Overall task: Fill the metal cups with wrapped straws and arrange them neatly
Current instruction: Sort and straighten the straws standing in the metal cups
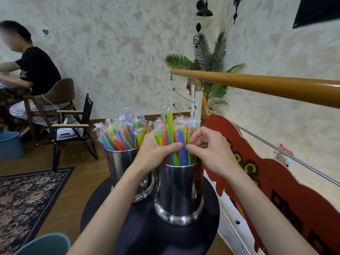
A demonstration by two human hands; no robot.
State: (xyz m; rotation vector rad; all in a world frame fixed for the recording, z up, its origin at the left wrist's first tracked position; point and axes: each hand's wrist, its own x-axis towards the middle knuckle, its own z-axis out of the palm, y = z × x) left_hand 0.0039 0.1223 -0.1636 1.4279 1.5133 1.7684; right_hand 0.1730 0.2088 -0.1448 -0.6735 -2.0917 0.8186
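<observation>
Hugging the straws (174,142) in the near cup (179,192) at the middle of the frame, the left hand (156,148) curls round them, likely to bunch them tidy. The right hand (206,146) pinches one straw. The far cup (121,168), left of it, looks full. Arms hide part of the table (147,229).

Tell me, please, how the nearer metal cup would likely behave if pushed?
The nearer metal cup looks tall and packed with straws, so probably top-heavy. Its flared base suggests some stability. On the dark round table, it would likely slide before tipping.
</observation>
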